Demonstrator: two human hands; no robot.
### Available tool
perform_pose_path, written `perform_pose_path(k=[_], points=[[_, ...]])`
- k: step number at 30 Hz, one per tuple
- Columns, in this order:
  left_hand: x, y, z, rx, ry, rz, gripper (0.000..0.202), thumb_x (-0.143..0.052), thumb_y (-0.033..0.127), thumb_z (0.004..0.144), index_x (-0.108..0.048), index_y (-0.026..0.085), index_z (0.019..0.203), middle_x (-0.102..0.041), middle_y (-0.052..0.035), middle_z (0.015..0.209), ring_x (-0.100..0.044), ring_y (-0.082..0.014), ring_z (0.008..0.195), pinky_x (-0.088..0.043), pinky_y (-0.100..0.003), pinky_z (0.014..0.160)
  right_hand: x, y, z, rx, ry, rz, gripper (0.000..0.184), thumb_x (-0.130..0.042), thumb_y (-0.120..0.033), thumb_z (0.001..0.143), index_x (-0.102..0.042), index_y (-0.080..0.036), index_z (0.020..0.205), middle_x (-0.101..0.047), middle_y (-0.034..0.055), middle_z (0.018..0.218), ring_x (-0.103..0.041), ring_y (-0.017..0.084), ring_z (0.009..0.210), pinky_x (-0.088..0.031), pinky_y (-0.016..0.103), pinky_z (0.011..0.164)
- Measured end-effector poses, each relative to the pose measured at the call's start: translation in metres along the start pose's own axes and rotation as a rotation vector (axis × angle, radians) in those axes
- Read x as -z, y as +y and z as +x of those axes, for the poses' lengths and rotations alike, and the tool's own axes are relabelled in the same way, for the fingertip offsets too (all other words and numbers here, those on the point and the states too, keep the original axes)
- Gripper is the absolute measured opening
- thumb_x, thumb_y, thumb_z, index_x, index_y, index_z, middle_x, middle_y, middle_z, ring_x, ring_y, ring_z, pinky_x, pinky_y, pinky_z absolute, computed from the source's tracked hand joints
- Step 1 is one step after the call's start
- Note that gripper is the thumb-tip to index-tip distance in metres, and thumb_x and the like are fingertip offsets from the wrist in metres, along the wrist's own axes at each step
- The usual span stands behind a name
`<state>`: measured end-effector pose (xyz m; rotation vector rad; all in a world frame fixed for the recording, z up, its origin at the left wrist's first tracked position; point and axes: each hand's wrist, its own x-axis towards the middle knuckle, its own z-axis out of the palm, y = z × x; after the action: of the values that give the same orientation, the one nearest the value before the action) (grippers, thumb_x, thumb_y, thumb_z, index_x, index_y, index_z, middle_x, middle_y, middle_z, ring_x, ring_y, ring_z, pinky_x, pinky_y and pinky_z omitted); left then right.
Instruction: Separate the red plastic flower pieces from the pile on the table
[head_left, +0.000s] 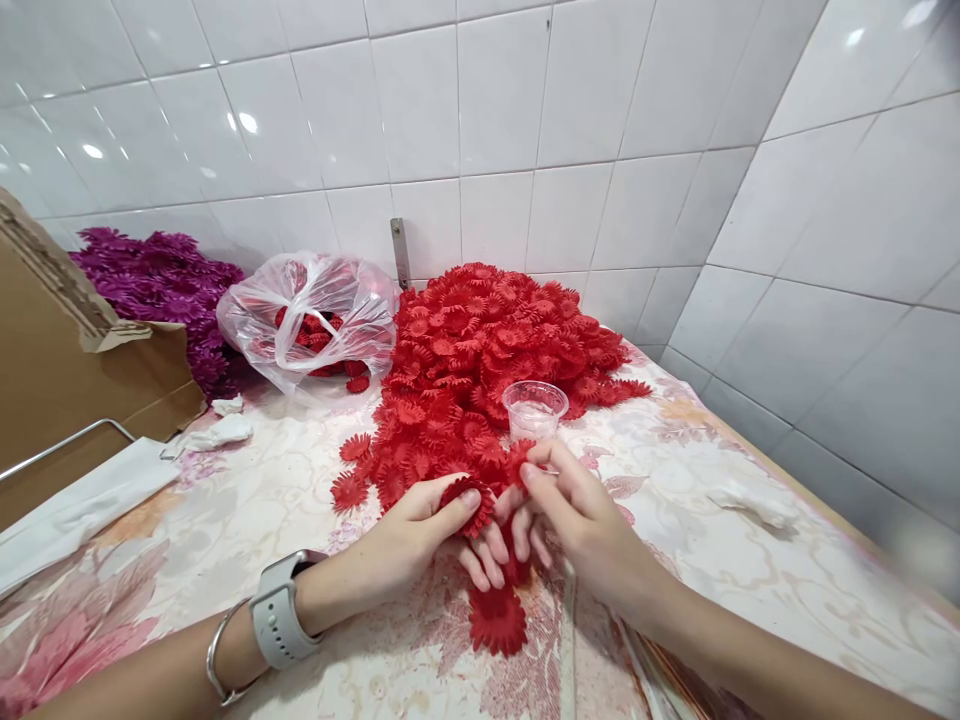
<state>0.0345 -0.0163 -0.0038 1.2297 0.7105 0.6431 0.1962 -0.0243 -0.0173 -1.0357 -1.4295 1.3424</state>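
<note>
My left hand [420, 535] is closed on a red fabric flower [471, 505], pinched between thumb and fingers. Fingertip to fingertip with it, my right hand [581, 515] pinches something small at the flower's edge; I cannot make out what. Both hands sit at the near foot of a big heap of red fabric flowers [487, 350]. A clear plastic cup [534, 409] stands just behind my right hand. One finished red flower [496, 620] lies on the floral cloth [300, 500] below my hands. My left wrist wears a grey watch and a bangle.
A clear plastic bag with red flowers [311, 315] lies left of the heap, a purple flower pile [161, 285] further left. A cardboard box [67, 370] and white paper [75, 505] fill the left edge. White tiled walls close the back and right.
</note>
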Motion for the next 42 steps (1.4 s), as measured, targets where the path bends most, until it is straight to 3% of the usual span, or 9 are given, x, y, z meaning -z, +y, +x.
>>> perform_pose_path(k=[3,8,13,21,27,30,33,36,42], points=[[0.001,-0.002,0.000,-0.017,0.051,-0.036,0.028,-0.058,0.040,0.078,-0.056,0.013,0.077,-0.065,-0.0030,0.065,-0.062,-0.0107,0.055,-0.050,-0.018,0.053,0.006,-0.001,0.005,-0.001,0.148,-0.039,0.026,-0.043,-0.047,0.085,-0.034,-0.023,0.079,-0.058,-0.0038,0.064,-0.050,0.010,0.043,-0.033,0.021,0.040],[0.006,-0.003,-0.003,0.054,0.115,0.085,0.036,-0.050,0.043,0.082,-0.050,0.014,0.061,-0.055,0.0006,0.043,-0.050,-0.0069,0.035,-0.040,-0.015,0.038,0.010,-0.001,0.006,0.073,0.299,-0.409,0.032,-0.056,-0.041,0.078,-0.034,-0.021,0.065,-0.038,-0.0081,0.051,-0.036,0.008,0.047,-0.028,0.022,0.046],[0.009,-0.001,-0.005,0.085,0.122,0.181,0.041,-0.054,0.045,0.078,-0.042,0.017,0.051,-0.044,0.0053,0.035,-0.040,-0.0052,0.028,-0.029,-0.015,0.031,0.004,-0.004,-0.002,0.103,0.119,-0.337,0.029,-0.049,-0.039,0.083,-0.036,-0.021,0.065,-0.039,-0.0071,0.052,-0.035,0.008,0.047,-0.028,0.023,0.046],[0.006,0.003,-0.006,0.042,0.172,0.359,0.039,-0.063,0.037,0.070,-0.041,0.016,0.045,-0.030,0.0096,0.036,-0.023,-0.0032,0.033,-0.015,-0.021,0.035,-0.001,-0.007,-0.001,-0.028,-0.197,-0.041,0.025,-0.053,-0.040,0.081,-0.049,-0.018,0.071,-0.050,-0.0045,0.056,-0.039,0.005,0.044,-0.029,0.019,0.042],[0.005,0.002,-0.005,-0.006,0.137,0.453,0.036,-0.073,0.030,0.059,-0.043,0.014,0.047,-0.034,0.0088,0.047,-0.027,-0.0040,0.046,-0.019,-0.019,0.043,-0.001,-0.005,0.000,-0.072,-0.241,-0.009,0.025,-0.066,-0.037,0.071,-0.051,-0.017,0.071,-0.050,-0.0054,0.053,-0.041,0.005,0.044,-0.027,0.017,0.040],[0.006,0.001,-0.006,0.063,0.097,0.433,0.027,-0.071,0.034,0.063,-0.054,0.013,0.058,-0.042,0.0074,0.048,-0.036,-0.0055,0.045,-0.026,-0.018,0.042,-0.001,-0.005,-0.001,-0.060,-0.237,-0.005,0.021,-0.061,-0.034,0.076,-0.050,-0.017,0.072,-0.051,-0.0051,0.055,-0.043,0.006,0.046,-0.028,0.017,0.040],[0.005,-0.001,-0.006,0.099,0.018,0.283,0.031,-0.055,0.044,0.077,-0.059,0.013,0.074,-0.052,0.0029,0.050,-0.047,-0.0085,0.044,-0.037,-0.019,0.044,0.000,-0.004,0.000,-0.067,-0.167,-0.009,0.021,-0.050,-0.036,0.083,-0.047,-0.018,0.073,-0.049,-0.0065,0.049,-0.039,0.005,0.040,-0.026,0.018,0.039],[0.002,-0.002,-0.004,0.092,0.040,0.101,0.039,-0.042,0.047,0.085,-0.057,0.012,0.071,-0.058,-0.0014,0.054,-0.053,-0.0093,0.046,-0.043,-0.020,0.048,0.000,-0.003,0.001,-0.079,-0.087,0.022,0.023,-0.046,-0.040,0.085,-0.043,-0.020,0.074,-0.051,-0.0059,0.049,-0.041,0.007,0.039,-0.029,0.018,0.039],[-0.002,0.000,-0.001,-0.014,0.088,-0.083,0.024,-0.051,0.036,0.083,-0.057,0.013,0.081,-0.064,-0.0039,0.069,-0.059,-0.0108,0.054,-0.048,-0.020,0.050,0.004,-0.005,0.004,-0.056,0.123,0.107,0.023,-0.044,-0.041,0.085,-0.035,-0.022,0.076,-0.057,-0.0030,0.065,-0.054,0.011,0.051,-0.038,0.022,0.046]])
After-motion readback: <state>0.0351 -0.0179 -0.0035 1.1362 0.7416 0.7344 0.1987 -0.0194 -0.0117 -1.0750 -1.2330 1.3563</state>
